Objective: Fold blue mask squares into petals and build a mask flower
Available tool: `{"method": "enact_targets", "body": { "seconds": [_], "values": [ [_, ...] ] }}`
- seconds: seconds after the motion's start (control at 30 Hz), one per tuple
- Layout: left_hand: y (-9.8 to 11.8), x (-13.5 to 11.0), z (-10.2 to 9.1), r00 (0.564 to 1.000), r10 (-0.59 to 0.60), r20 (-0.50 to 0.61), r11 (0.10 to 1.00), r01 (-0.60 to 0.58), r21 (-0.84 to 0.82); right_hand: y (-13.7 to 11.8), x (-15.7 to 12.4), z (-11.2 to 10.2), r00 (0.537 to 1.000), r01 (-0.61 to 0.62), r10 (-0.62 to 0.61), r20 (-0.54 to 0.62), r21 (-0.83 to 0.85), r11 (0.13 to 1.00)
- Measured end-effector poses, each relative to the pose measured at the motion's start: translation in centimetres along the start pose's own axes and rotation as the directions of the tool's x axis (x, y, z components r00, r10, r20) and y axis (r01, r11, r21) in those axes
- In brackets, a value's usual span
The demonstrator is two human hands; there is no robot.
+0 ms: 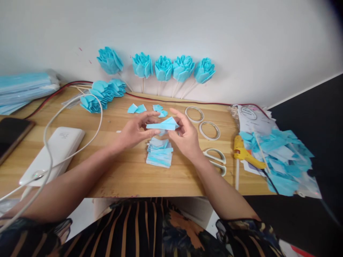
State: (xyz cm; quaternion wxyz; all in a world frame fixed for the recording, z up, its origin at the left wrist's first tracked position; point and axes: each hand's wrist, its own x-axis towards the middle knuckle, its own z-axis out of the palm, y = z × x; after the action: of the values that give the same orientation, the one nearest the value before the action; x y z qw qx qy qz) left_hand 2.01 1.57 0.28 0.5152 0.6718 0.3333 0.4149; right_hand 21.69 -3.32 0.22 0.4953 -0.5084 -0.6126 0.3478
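Between my two hands, above the middle of the table, is a partly folded light-blue piece of thin sheet (163,125). My left hand (138,130) pinches its left end, and my right hand (184,132) grips its right end, where the folds fan out. Just below the hands lies a stack of cut blue and white pieces (159,153). Past my fingers rest small folded blue petals (136,108) and another small cluster of petals (160,110), partly behind the hands.
Blue flowers on sticks (163,68) lean against the wall; more flowers (99,94) lie left. Two tape rolls (209,130), scissors (216,157) and a yellow glue gun (245,153) sit right, beside a blue scrap pile (284,157). A power bank (56,150) and looping cable (48,142) occupy the left.
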Motion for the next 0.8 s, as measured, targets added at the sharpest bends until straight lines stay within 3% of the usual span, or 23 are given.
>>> {"method": "enact_targets", "body": {
  "seconds": [0.17, 0.3, 0.43, 0.63, 0.7, 0.8],
  "values": [
    [-0.2, 0.0, 0.0, 0.986, -0.147, -0.077, 0.989, 0.145, -0.038, 0.1, 0.1, 0.2, 0.997, -0.059, 0.053, 0.058, 0.11, 0.992],
    [-0.2, 0.0, -0.2, 0.981, -0.172, -0.094, 0.983, 0.166, -0.073, 0.4, 0.3, 0.0, 0.993, -0.109, 0.1, 0.059, 0.174, 0.979],
    [-0.7, 0.1, -0.5, 0.972, -0.205, -0.117, 0.976, 0.195, -0.092, 0.9, 0.5, -0.2, 0.989, -0.149, 0.149, 0.016, 0.196, 0.969],
    [-2.0, 0.6, -1.8, 0.935, -0.25, -0.25, 0.96, 0.205, -0.193, 1.0, 0.9, -0.8, 0.978, -0.157, 0.178, -0.112, 0.174, 0.972],
    [-1.9, 0.7, -2.3, 0.93, -0.267, -0.254, 0.963, 0.245, -0.115, 1.1, 1.0, -1.0, 0.975, -0.152, 0.175, -0.138, 0.162, 0.975],
    [-1.6, 0.7, -3.0, 0.959, -0.227, -0.167, 0.954, 0.254, 0.159, 1.1, 1.0, -1.1, 0.973, -0.176, 0.194, -0.126, 0.142, 0.974]
  ]
}}
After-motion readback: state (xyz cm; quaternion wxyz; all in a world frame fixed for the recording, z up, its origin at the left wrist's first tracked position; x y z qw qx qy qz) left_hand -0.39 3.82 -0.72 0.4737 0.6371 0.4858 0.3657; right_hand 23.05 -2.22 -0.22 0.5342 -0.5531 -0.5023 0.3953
